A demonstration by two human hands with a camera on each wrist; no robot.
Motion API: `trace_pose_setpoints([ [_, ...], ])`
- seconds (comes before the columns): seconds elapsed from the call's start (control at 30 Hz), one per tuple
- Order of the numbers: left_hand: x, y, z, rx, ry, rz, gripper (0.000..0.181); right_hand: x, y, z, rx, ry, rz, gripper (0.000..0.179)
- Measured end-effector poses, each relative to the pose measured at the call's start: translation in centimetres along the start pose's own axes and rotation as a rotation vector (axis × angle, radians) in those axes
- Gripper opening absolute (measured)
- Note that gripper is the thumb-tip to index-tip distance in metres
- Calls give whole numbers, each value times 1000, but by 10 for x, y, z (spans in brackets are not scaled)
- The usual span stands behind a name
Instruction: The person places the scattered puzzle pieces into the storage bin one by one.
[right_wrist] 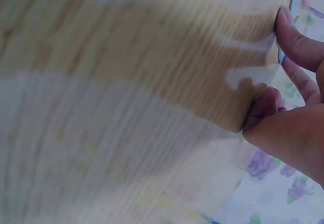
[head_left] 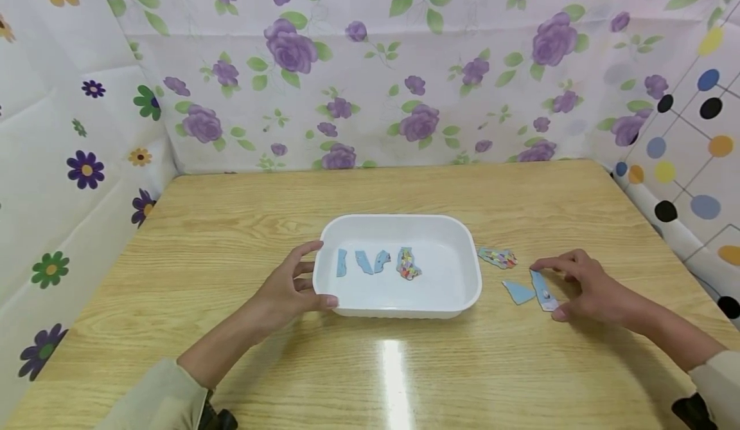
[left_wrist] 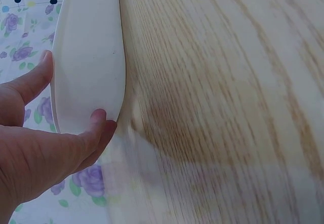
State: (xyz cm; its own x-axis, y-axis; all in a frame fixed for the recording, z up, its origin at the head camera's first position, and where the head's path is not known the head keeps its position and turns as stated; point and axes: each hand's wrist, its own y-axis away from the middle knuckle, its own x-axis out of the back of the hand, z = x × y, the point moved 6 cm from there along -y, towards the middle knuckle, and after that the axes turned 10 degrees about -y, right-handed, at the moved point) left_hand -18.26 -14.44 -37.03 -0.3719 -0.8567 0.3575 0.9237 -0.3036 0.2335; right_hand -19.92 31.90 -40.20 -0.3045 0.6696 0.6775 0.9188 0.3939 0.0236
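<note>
A person's left hand [head_left: 291, 283] grips with thumb [head_left: 320, 302] set apart from the fingers [head_left: 303, 250]; the right hand [head_left: 591, 290] pinches between thumb and forefinger [head_left: 556, 263], both forearms [head_left: 222, 348] slanting outward and back behind the grips.

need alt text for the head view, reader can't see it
A person's left hand holds the left end of a white tray containing four flat, irregular pieces, while the right hand pinches a blue strip over a wooden table. Two more pieces lie between strip and tray; a purple-flowered cloth hangs behind.

Screened-off tabletop workspace: wood-grain table [head_left: 243, 218], rose-print backdrop [head_left: 370, 70], dotted side sheet [head_left: 694, 160]; wider room hidden.
</note>
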Motion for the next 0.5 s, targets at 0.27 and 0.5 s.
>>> trace_pose_setpoints([
  [0.27, 0, -1, -2, 4, -9, 1, 100, -1, 3, -1, 15, 26, 22, 73],
  [0.5, 0, -1, -1, 1, -17, 3, 99, -2, 7, -4, 86, 52, 27, 70],
])
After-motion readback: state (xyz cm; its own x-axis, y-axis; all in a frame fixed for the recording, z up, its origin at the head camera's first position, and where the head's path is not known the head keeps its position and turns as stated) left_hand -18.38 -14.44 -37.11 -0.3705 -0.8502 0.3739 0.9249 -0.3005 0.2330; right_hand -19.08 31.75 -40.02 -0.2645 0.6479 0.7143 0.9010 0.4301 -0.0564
